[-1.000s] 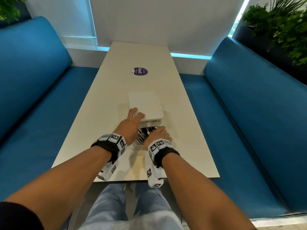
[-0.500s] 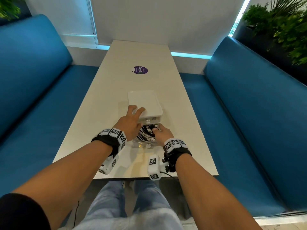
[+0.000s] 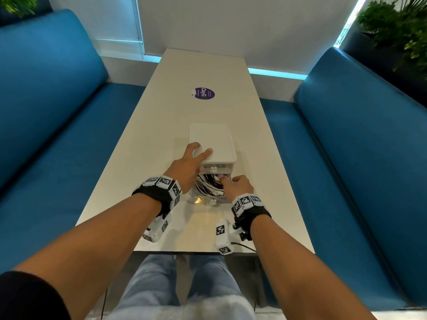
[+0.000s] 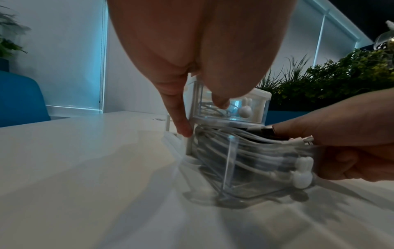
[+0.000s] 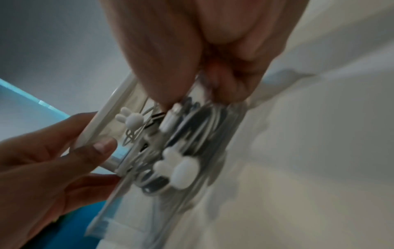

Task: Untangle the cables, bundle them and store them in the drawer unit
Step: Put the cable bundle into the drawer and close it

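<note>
This looks like a booth in a café or office lounge: two blue padded benches (image 3: 53, 107) face across a long white surface (image 3: 203, 72), with plants (image 3: 397, 26) behind and a round sticker (image 3: 203, 93).

White table (image 3: 161, 125) with purple sticker (image 3: 203, 93); blue benches (image 3: 46, 107) either side; green plants (image 3: 397, 26) behind.

— What differs from a second ago?
— The right hand (image 3: 238, 187) sits farther right in the lower centre of the head view, uncovering the cables (image 3: 208, 187) in the pulled-out lower drawer (image 3: 203, 199).
— And the left hand (image 3: 187, 166)?
— Its fingers reach further onto the drawer unit (image 3: 211, 139).
</note>
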Demonstrator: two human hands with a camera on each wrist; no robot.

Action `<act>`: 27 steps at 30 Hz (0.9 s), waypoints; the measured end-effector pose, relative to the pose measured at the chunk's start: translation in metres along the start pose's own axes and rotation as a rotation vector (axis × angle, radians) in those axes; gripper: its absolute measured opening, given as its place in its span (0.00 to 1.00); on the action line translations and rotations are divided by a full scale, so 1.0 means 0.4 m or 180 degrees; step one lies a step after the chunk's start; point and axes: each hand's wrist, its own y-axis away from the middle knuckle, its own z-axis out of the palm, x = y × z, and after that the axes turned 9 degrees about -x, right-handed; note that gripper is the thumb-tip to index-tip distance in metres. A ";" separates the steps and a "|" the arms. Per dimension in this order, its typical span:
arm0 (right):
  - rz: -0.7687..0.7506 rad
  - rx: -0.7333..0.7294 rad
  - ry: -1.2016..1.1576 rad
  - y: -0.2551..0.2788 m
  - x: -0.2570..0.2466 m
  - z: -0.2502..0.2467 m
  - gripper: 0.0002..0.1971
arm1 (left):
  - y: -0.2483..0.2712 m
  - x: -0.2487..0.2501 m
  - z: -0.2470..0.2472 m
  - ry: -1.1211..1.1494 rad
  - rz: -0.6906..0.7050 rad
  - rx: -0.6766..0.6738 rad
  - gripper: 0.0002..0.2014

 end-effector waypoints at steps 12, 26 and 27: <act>-0.0081 -0.0296 0.0047 -0.029 0.002 0.013 0.37 | 0.010 0.011 -0.003 -0.0018 -0.0073 -0.0102 0.37; -0.0264 -0.0406 -0.0159 -0.031 0.038 -0.015 0.43 | 0.020 0.024 -0.016 -0.0045 -0.0067 -0.0231 0.39; -0.0266 -0.0347 -0.0017 -0.033 0.035 -0.013 0.40 | 0.020 0.023 -0.014 -0.0049 -0.0079 -0.0238 0.39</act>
